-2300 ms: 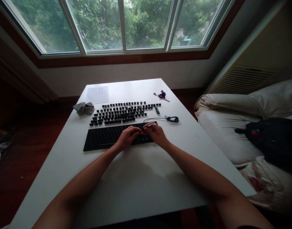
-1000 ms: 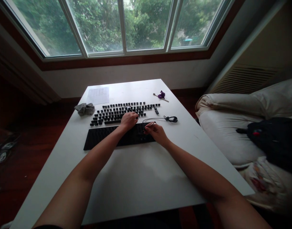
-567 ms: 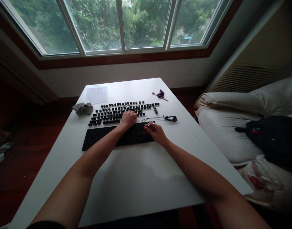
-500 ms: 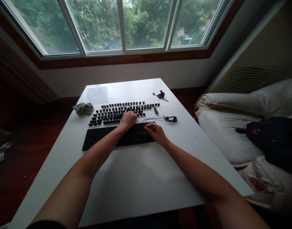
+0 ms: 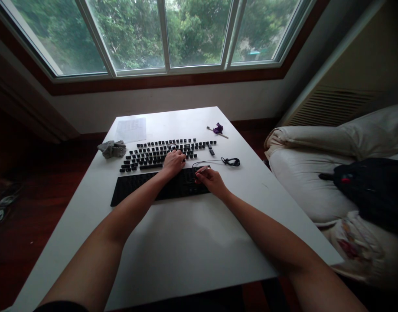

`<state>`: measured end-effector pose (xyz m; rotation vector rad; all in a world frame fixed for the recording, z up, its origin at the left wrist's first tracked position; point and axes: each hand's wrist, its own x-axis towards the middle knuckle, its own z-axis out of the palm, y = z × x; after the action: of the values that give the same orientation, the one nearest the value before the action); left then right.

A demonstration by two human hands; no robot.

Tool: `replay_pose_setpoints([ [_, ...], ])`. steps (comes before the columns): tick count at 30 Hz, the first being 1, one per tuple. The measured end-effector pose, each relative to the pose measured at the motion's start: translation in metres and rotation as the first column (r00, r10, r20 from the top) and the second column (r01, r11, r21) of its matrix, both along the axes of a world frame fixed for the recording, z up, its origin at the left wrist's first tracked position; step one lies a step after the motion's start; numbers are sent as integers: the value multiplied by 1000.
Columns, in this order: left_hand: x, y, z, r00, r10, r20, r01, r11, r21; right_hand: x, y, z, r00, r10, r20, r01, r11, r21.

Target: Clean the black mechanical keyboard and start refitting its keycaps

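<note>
Over the keyboard (image 5: 129, 189), a tool (image 5: 203, 169) is pinched in the right hand (image 5: 211, 178), while the left hand (image 5: 174, 161), its grip not discernible, is placed at the keys (image 5: 151, 166), laid behind in rows, probably for order.

Left arm (image 5: 116, 229) is reaching out a bit further, left hand (image 5: 174, 161) palm-down with fingers bent. Right arm (image 5: 267, 236) angles in, elbow bent, right hand (image 5: 212, 179) kinda pinching at the fingertips.
</note>
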<state>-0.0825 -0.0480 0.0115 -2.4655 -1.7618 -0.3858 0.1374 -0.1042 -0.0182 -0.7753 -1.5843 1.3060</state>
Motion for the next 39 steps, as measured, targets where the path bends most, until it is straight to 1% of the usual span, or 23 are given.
replay_pose_setpoints([
  [3,-2,-6,2,1000,6,22,-7,1000,18,0,0,4,1000,-9,-6,9,1000,14],
  [6,-7,-17,2,999,11,47,-13,999,39,-1,-2,8,999,12,-31,-12,1000,20],
  [9,-15,-33,-1,996,-8,93,5,999,40,-5,-5,13,998,39,39,-41,998,42],
  [12,-22,-51,-5,989,-58,136,56,998,15,-9,-7,18,989,72,132,-83,994,75],
  [16,-26,-69,-10,980,-80,182,85,996,-21,-13,-7,24,985,79,154,-94,991,93],
  [19,-26,-76,-13,978,-59,198,63,998,-13,-13,-5,25,975,65,210,-90,990,113],
  [22,-25,-79,-14,982,-55,183,56,998,-3,-14,-1,23,950,73,303,-119,983,138],
  [27,-26,-81,-12,988,-74,133,73,997,12,-19,1,23,917,162,366,-215,970,110],
  [29,-27,-81,-11,989,-76,126,74,997,14,-19,1,28,889,220,402,-290,950,120],
  [31,-28,-80,-11,988,-77,131,76,997,13,-17,-1,36,849,248,467,-360,918,165],
  [33,-29,-80,-11,987,-81,141,80,997,12,-16,-4,44,816,221,535,-402,882,248],
  [36,-31,-79,-12,987,-83,139,81,997,19,-15,-10,50,810,158,564,-424,823,378],
  [39,-35,-77,-13,989,-67,130,64,998,29,-14,-12,52,822,154,548,-432,795,425],
])
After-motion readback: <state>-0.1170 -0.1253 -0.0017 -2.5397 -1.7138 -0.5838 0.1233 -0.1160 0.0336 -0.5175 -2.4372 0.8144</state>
